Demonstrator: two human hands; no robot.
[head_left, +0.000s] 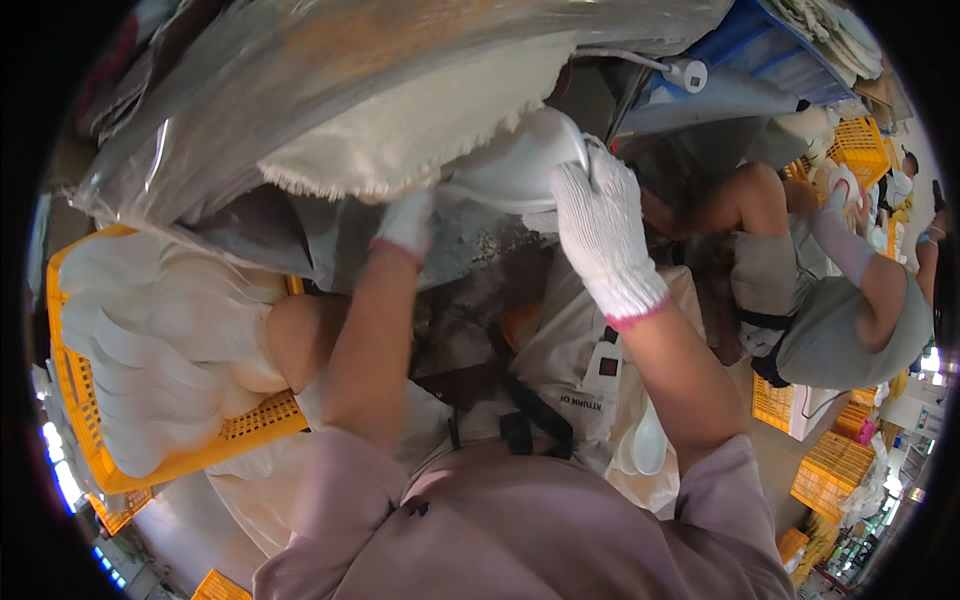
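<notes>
My right hand [603, 215], in a white knit glove with a pink cuff, grips the right rim of a glossy white bowl-like piece [520, 165]. The piece is tilted against the frayed lower edge of a cream cloth buffing wheel [440, 110], which hides part of it. By the piece's left end is my left hand [408, 220], in the same kind of glove. It is blurred, and its fingers are hidden below the wheel's edge.
At my left, a yellow crate [85, 420] holds many stacked white curved pieces [160, 350]. A plastic-covered hood [250, 70] arches over the wheel. White spoon-shaped pieces [648, 440] lie by my right elbow. Another person [840, 290] sits at right, near yellow crates [832, 470].
</notes>
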